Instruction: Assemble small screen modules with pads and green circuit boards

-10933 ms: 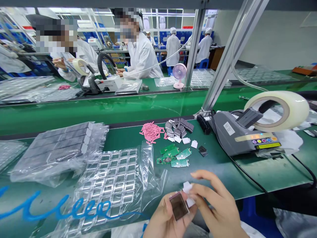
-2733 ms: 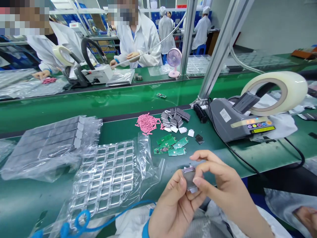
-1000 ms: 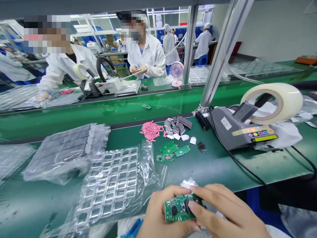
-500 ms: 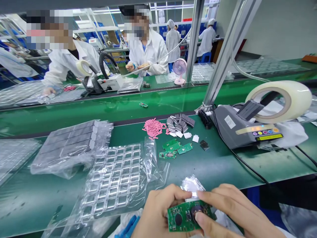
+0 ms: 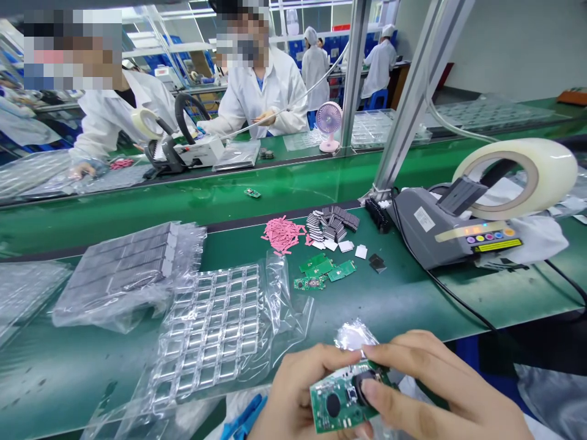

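Note:
Near the bottom of the head view, a green circuit board [image 5: 331, 408] with a round black component is held between both hands. My left hand [image 5: 293, 391] closes around the board's left side and back, its index finger along the top edge. My right hand [image 5: 426, 382] pinches the right part, thumb on the dark round component and fingers at the top edge. Behind the fingers lies a shiny silver wrapper [image 5: 353, 333]. Farther up the bench are several green circuit boards [image 5: 316, 266], a heap of pink strips [image 5: 284, 234] and dark grey strips [image 5: 334, 223].
A clear compartment tray [image 5: 206, 330] lies left of my hands, beside a bagged stack of trays [image 5: 123, 269]. At right stands a grey tape dispenser [image 5: 426, 226] with its cable. Behind the bench runs a green conveyor [image 5: 183, 205] carrying one board. Co-workers in white coats sit opposite.
Both hands stay on the board, which has tilted slightly, and the fingers at its top edge have pressed closer together. The conveyor's board has shifted left. One co-worker's hand has moved left.

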`<state>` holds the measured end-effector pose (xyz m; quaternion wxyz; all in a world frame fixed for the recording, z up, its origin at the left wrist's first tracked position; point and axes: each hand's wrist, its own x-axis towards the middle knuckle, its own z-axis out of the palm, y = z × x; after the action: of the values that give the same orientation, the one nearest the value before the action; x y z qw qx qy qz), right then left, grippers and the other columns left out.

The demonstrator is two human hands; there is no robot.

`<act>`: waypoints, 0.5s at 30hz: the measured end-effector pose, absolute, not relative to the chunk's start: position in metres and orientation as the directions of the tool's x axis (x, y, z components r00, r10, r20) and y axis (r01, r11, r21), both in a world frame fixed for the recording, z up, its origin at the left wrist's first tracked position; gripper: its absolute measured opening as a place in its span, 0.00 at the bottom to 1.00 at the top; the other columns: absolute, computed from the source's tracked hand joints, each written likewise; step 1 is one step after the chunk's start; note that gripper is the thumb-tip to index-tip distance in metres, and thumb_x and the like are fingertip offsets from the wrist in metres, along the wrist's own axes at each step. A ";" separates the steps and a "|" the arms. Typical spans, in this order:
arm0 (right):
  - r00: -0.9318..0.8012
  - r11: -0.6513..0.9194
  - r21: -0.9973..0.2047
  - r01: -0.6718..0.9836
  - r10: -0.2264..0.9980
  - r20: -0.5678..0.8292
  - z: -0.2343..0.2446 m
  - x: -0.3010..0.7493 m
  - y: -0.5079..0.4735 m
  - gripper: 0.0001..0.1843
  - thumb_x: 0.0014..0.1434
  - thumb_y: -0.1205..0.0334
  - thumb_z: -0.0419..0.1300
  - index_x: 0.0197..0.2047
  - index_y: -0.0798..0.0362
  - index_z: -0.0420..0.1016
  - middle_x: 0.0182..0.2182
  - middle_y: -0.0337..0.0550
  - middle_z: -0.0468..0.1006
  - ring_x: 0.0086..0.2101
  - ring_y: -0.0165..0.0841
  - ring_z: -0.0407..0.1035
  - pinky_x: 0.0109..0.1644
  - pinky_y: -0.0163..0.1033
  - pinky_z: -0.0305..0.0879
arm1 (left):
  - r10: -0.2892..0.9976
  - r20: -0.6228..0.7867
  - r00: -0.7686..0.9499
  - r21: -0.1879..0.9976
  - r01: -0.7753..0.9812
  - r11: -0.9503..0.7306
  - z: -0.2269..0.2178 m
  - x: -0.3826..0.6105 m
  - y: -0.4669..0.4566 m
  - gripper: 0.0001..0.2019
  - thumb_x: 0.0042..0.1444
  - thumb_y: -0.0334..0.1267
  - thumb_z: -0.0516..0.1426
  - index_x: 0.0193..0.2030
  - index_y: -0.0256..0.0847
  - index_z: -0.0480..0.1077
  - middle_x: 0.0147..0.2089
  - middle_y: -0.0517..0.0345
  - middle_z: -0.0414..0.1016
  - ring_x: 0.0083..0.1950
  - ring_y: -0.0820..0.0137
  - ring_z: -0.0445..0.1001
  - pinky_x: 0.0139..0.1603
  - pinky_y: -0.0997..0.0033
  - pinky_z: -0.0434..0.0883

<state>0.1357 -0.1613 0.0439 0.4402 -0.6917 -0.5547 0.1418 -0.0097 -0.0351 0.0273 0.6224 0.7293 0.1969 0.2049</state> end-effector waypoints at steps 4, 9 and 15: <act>0.352 -0.090 -0.858 0.505 0.930 0.110 0.050 0.137 -0.157 0.04 0.57 0.61 0.61 0.37 0.43 0.75 0.33 0.39 0.77 0.32 0.32 0.74 0.33 0.30 0.75 | 0.534 0.196 0.823 0.965 -0.064 -0.256 0.031 -0.005 -0.036 0.16 0.41 0.36 0.67 0.40 0.48 0.76 0.23 0.64 0.78 0.21 0.74 0.71 0.24 0.76 0.65; 0.270 -0.126 -0.878 0.461 0.963 0.004 0.053 0.139 -0.156 0.08 0.61 0.62 0.56 0.32 0.46 0.76 0.31 0.37 0.75 0.26 0.27 0.71 0.26 0.27 0.72 | 0.540 0.120 0.833 0.922 0.108 -0.371 0.032 -0.004 -0.037 0.15 0.45 0.48 0.63 0.38 0.43 0.74 0.24 0.60 0.78 0.22 0.72 0.72 0.22 0.76 0.67; 0.236 -0.148 -0.872 0.467 0.971 -0.039 0.053 0.143 -0.150 0.08 0.63 0.61 0.53 0.34 0.47 0.73 0.32 0.38 0.74 0.28 0.27 0.72 0.30 0.26 0.71 | 0.502 -0.128 0.855 0.921 0.290 -0.259 0.041 -0.004 -0.030 0.14 0.45 0.49 0.62 0.37 0.46 0.74 0.29 0.59 0.78 0.31 0.67 0.74 0.32 0.71 0.68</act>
<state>0.1431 -0.1496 0.0530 0.3870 -0.6844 -0.5254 0.3254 -0.0043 -0.0296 0.0405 0.5544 0.7876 0.2514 0.0957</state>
